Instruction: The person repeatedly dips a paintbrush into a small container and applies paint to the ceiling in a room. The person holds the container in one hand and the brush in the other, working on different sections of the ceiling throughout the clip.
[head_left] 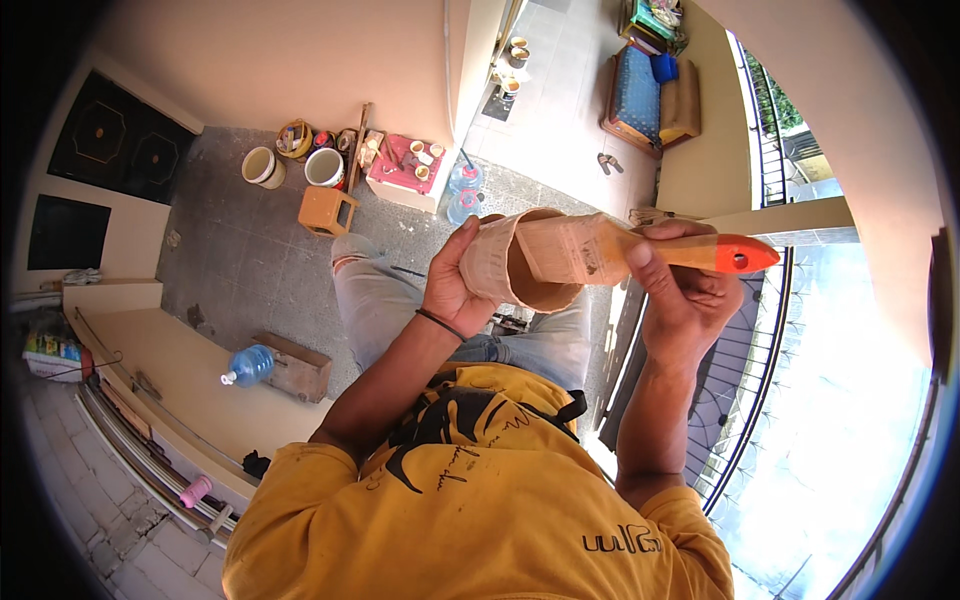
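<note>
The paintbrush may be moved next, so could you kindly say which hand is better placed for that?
Probably the right hand: it holds the paintbrush by its handle, with the bristle end at the cup. The left hand is occupied holding the cup.

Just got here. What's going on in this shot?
A person in a yellow shirt holds a pale cup in the left grip and a wide paintbrush in the right grip. The brush's broad end is at the cup's mouth; whether it touches the rim, I can't tell. Its orange-red handle tip points right. Elsewhere, an orange stool stands on the floor and a blue water jug lies on its side.
</note>
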